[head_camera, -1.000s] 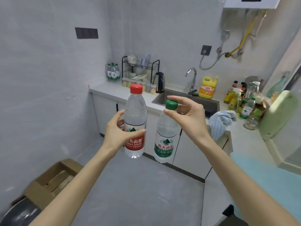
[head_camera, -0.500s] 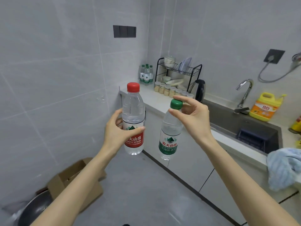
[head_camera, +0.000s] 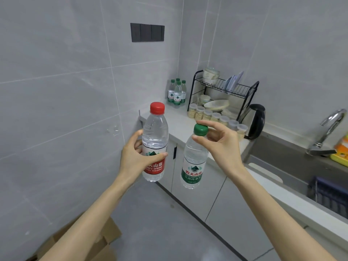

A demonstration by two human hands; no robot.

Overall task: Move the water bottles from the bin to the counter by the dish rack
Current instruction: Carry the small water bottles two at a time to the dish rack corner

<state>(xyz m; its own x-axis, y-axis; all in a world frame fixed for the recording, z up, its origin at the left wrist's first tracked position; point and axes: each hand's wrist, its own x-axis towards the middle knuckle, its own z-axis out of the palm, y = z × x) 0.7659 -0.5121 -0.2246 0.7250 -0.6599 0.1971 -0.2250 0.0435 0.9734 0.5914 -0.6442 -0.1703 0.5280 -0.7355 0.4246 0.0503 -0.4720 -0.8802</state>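
Water bottles being carried number two: the left hand (head_camera: pixel 134 157) wraps its fingers round a red-capped bottle (head_camera: pixel 154 136), the right hand (head_camera: pixel 222 146) pinches a green-capped bottle (head_camera: pixel 194 164) by its cap. Both hang in the air, short of the desk (head_camera: pixel 177 121). Since a second ago the dish rack (head_camera: pixel 224 87) has drawn nearer — set-down seems close. Four standing bottles (head_camera: pixel 177 93) already wait beside it.

a group of bottles (head_camera: pixel 177 93) stands on the surface (head_camera: pixel 181 127) in the corner, left of the dish rack (head_camera: pixel 225 87); jars (head_camera: pixel 208 114) line its front, the kettle (head_camera: pixel 254 121) stands at its right, and the sink (head_camera: pixel 293 162) lies beyond.
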